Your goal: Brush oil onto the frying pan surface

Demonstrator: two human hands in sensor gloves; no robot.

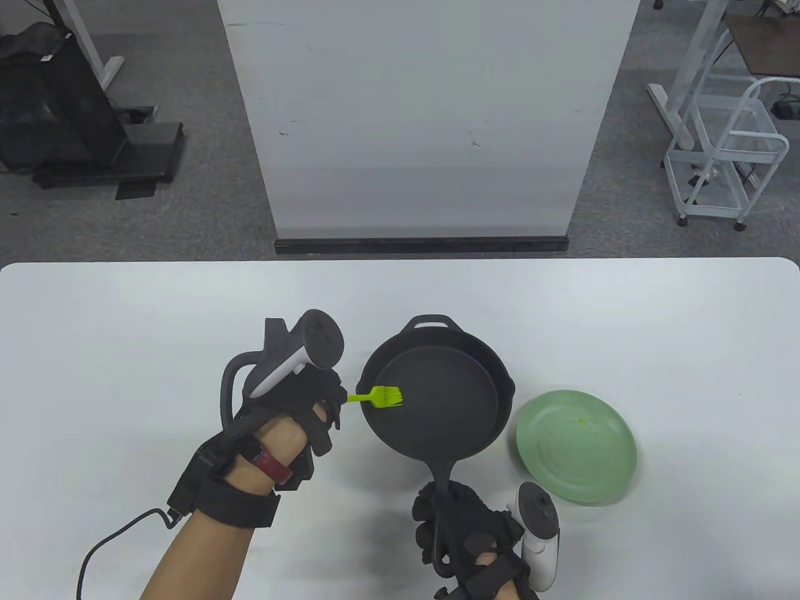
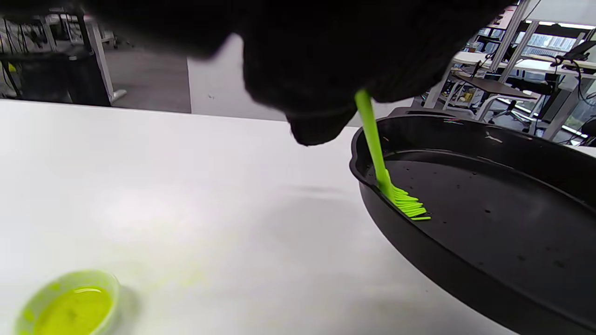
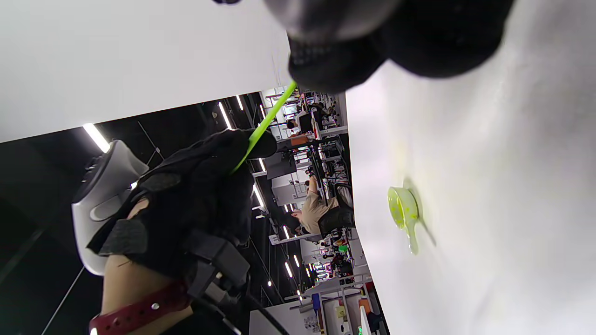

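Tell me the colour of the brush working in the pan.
Bright lime green, handle and bristles alike; the brush shows best in the left wrist view.

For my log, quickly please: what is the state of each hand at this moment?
Left hand: closed, holding the green brush by its handle.
Right hand: closed, holding the frying pan by its handle.

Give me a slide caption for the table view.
Left hand brushes pan with green brush; right hand grips handle.
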